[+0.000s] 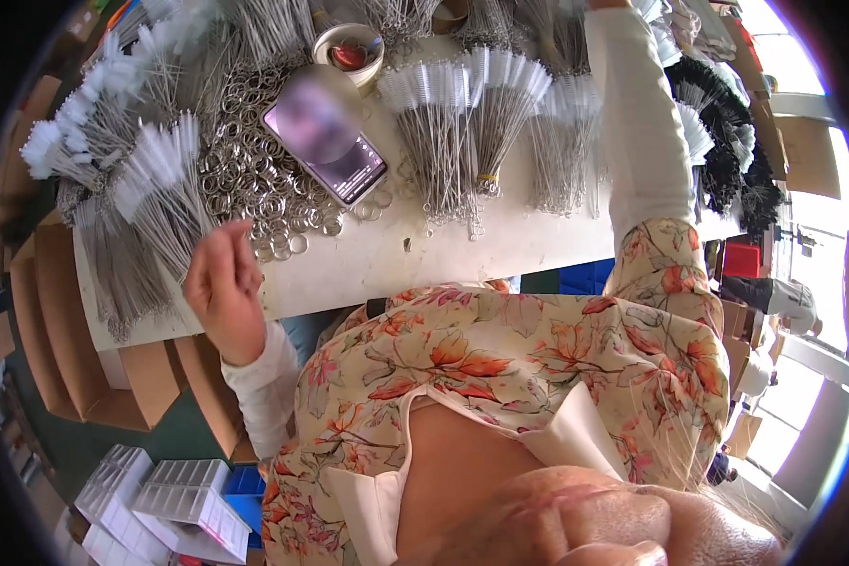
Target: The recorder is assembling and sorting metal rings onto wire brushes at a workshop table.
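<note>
My left hand (224,294) is over the front left part of the table, its fingers curled in; whatever they may hold is hidden. Right beside it lies a bundle of wire-handled brushes (160,179) with white bristles. A heap of metal split rings (255,170) spreads just beyond the hand. My right arm reaches far across the table, and only a sliver of my right hand (609,4) shows at the top edge, fingers out of sight. More white-bristled brushes (424,132) lie in the middle, near that arm's sleeve (643,132).
A lit phone (354,174) lies on the rings, with a round bowl (377,71) behind it. Black-bristled brushes (726,141) are piled at the right. Cardboard boxes (66,321) stand left of the white table (349,264); white plastic trays (184,495) are at lower left.
</note>
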`<action>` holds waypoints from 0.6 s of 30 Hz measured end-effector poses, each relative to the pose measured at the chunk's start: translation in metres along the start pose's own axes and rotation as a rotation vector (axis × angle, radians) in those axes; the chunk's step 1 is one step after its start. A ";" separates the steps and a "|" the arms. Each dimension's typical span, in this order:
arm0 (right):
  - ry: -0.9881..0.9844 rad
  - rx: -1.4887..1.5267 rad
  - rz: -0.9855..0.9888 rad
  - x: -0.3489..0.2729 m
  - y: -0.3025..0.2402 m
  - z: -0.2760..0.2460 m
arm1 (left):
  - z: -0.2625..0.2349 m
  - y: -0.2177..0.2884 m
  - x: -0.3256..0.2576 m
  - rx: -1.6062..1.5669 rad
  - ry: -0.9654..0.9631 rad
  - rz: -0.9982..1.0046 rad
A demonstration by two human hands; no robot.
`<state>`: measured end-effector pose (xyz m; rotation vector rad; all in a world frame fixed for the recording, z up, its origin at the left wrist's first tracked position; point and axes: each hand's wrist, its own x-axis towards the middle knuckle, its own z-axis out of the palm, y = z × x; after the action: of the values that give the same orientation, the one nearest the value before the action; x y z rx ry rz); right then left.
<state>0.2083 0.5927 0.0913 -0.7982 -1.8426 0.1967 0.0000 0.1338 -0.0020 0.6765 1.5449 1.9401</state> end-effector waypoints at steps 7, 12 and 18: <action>-0.706 1.229 0.102 -0.167 -0.156 0.034 | 0.094 -0.004 0.028 0.086 -0.282 0.335; -0.543 1.317 0.490 -0.221 -0.219 -0.007 | 0.101 -0.036 0.031 0.279 -0.199 0.753; -0.581 1.209 0.758 -0.279 -0.161 -0.007 | 0.103 -0.041 -0.003 0.402 -0.337 0.808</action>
<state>0.2036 0.2996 -0.0418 -0.5014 -1.3960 1.9627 0.0784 0.2101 -0.0209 1.9309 1.5804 1.8657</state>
